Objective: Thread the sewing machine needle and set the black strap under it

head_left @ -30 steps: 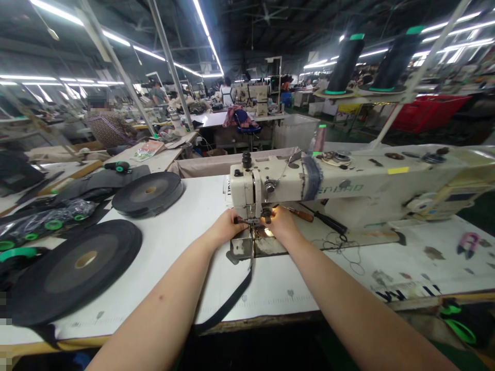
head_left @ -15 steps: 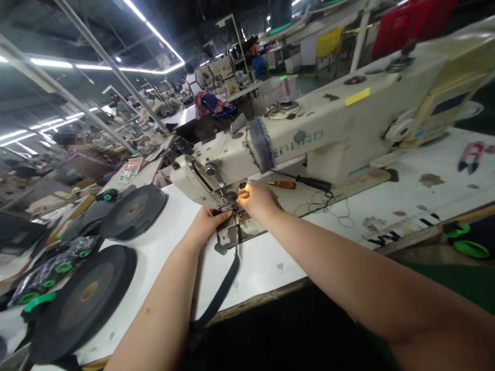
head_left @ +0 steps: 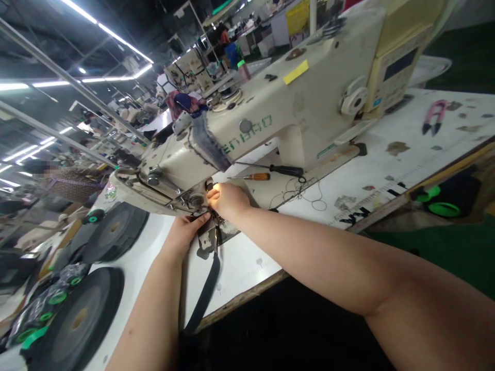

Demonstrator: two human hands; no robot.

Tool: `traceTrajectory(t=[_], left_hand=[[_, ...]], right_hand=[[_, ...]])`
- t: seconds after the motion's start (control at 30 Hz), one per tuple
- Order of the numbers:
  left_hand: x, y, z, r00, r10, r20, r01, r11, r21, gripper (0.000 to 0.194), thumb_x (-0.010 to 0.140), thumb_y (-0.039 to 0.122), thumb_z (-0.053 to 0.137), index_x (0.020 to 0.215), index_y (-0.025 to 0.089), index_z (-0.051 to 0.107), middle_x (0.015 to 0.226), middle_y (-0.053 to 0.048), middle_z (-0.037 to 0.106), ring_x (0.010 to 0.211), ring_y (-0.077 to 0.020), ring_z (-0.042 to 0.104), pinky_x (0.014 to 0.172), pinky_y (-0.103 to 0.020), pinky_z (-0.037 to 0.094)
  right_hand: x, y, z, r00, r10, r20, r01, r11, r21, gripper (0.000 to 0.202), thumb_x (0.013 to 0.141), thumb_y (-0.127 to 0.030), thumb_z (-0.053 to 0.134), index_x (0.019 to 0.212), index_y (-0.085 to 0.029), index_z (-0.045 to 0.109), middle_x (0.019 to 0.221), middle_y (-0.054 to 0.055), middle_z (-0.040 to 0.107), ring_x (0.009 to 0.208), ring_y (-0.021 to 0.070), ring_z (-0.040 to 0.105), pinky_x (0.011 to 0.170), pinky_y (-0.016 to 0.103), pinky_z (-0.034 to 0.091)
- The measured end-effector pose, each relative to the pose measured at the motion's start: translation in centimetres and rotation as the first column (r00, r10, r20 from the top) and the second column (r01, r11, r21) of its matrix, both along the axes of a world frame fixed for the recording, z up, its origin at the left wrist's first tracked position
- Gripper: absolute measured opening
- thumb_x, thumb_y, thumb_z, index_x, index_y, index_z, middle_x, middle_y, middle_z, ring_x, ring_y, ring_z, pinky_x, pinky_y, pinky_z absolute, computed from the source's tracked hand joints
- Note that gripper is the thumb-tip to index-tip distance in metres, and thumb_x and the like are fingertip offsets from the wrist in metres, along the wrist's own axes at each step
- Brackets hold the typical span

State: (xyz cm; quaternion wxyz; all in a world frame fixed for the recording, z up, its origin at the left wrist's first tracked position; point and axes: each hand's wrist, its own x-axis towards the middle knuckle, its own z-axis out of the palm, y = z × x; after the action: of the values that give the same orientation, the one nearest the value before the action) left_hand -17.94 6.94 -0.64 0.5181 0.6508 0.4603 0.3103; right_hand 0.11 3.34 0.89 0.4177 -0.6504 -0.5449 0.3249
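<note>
Both of my hands are at the needle end of a cream sewing machine (head_left: 247, 123). My right hand (head_left: 230, 202) is curled with its fingertips pinched beside the presser foot, lit by a small lamp; what they grip is too small to make out. My left hand (head_left: 185, 233) lies on the other side of the needle, its thumb pointing towards it. Its other fingers are partly hidden under the machine head, and anything they hold cannot be seen. A dark fabric strip (head_left: 207, 288) runs from a metal guide (head_left: 216, 239) before the needle over the table's front edge.
Two rolls of dark tape (head_left: 81, 314) (head_left: 116, 232) lie left, near wrapped thread cones (head_left: 58, 296). An orange-handled screwdriver (head_left: 259, 176), a black-handled screwdriver (head_left: 288, 170) and loose thread (head_left: 317, 203) lie under the arm. Pink snips (head_left: 436, 113) rest right. A person (head_left: 73, 183) sits far left.
My view has turned and shifted, so the machine sits further left and more tilted in the picture. Both hands stay at the needle, with little visible change in their grip.
</note>
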Motion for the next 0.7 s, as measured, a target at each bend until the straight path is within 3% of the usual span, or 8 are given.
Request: traceTrajectory(t=[0.43,0.7], left_hand=[[0.14,-0.1,0.1,1.0,0.021,-0.007,-0.022,0.998,-0.06,0.049,0.064,0.04,0.09,0.099,0.011,0.074,0.109,-0.014,0.075,0.091,-0.0246,0.071,0.086,-0.034,0.056],[-0.27,-0.02,0.09,0.989,0.035,-0.144,-0.044,0.997,-0.06,0.047,0.064,0.047,0.088,0.092,0.011,0.076,0.092,-0.011,0.077,0.078,-0.0229,0.07,0.073,-0.029,0.054]], right_hand=[[-0.46,-0.43,-0.21,0.998,-0.025,0.058,0.022,0.999,0.038,0.024,0.08,-0.023,0.064,0.099,-0.03,0.076,0.096,-0.001,0.076,0.09,0.0176,0.068,0.07,0.025,0.045],[-0.39,-0.52,-0.13,0.999,0.015,0.035,-0.016,0.999,0.039,0.022,0.078,-0.02,0.067,0.097,-0.027,0.076,0.095,0.0,0.076,0.088,0.0162,0.067,0.067,0.023,0.044]])
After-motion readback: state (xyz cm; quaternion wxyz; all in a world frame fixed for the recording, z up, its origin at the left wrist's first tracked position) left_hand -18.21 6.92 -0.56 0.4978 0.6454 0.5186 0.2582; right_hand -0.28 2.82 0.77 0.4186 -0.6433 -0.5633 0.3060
